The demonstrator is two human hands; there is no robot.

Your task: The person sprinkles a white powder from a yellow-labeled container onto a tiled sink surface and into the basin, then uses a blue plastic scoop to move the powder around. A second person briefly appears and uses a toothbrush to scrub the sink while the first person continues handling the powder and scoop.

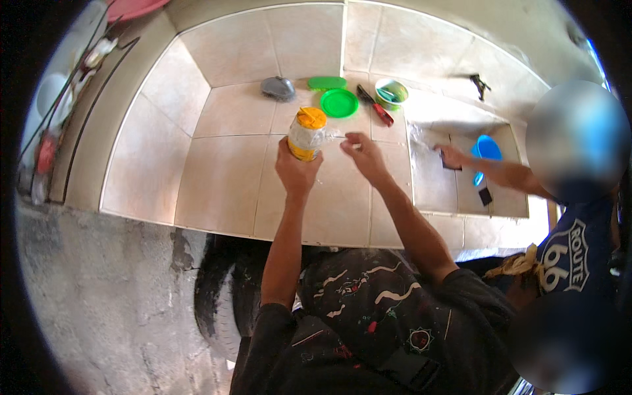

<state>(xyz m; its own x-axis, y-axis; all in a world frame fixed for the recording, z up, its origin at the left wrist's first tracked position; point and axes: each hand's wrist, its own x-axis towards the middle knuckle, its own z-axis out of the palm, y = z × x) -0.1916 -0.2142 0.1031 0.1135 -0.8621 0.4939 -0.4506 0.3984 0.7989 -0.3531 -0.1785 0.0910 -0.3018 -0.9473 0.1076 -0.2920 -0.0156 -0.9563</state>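
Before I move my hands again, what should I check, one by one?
1. Left hand gripping the jar: ok, wrapped around its lower part.
2. Orange lid on tight: cannot tell; it sits on top.
3. Both hands on the jar: not ok; the right hand is apart from it.
4. Red-and-black tool away from the hands: ok, lying behind them.
5. Other person's hand away from the jar: ok, over the tiled basin.

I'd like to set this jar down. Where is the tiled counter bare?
Widest: left of the jar and left hand, out to the side wall. Narrower: between the right hand and the basin. Crowded: the back, with grey item, green block, green disc, red-and-black tool and tub.
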